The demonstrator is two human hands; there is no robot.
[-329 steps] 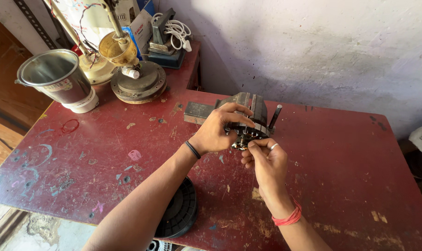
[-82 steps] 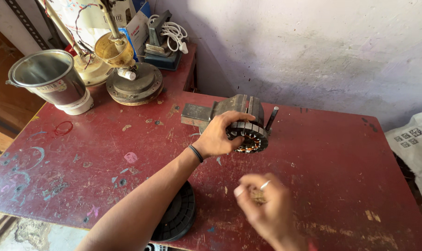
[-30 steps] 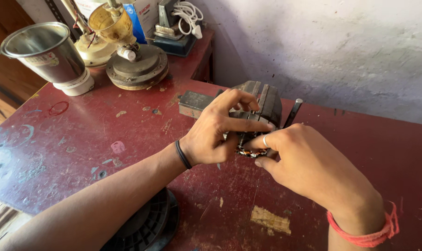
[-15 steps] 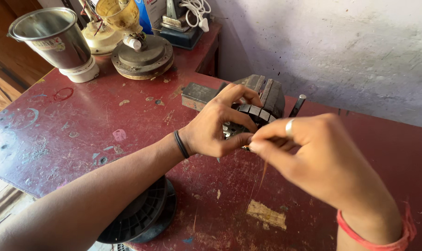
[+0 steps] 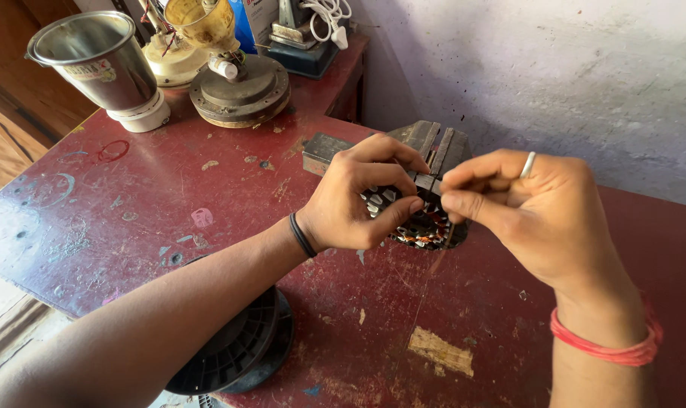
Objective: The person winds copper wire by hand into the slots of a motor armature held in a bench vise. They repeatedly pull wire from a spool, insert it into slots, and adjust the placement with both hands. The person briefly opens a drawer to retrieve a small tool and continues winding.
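My left hand [image 5: 354, 200] grips a round motor stator [image 5: 426, 227] with dark slotted laminations and copper windings, held just above the red table [image 5: 169, 211]. Thumb and fingers wrap its left side and top. My right hand [image 5: 532, 211], a ring on one finger, pinches its fingertips together at the stator's upper right rim. A thin strand [image 5: 443, 253] hangs down from that pinch; its upper end is hidden by the fingers. Right behind the stator sits a grey metal vise [image 5: 434, 143].
A steel jar [image 5: 97, 64] stands at the back left, beside a round metal base [image 5: 241, 91] with a yellowish glass part on top. A coiled white cable [image 5: 324, 13] lies further back. A black spool [image 5: 237, 347] sits below the table's front edge. A wall [image 5: 554, 83] runs behind.
My right hand, away from the stator 2.7 s ago, has come back to its rim and now pinches there. The view has moved closer. My left hand keeps its grip.
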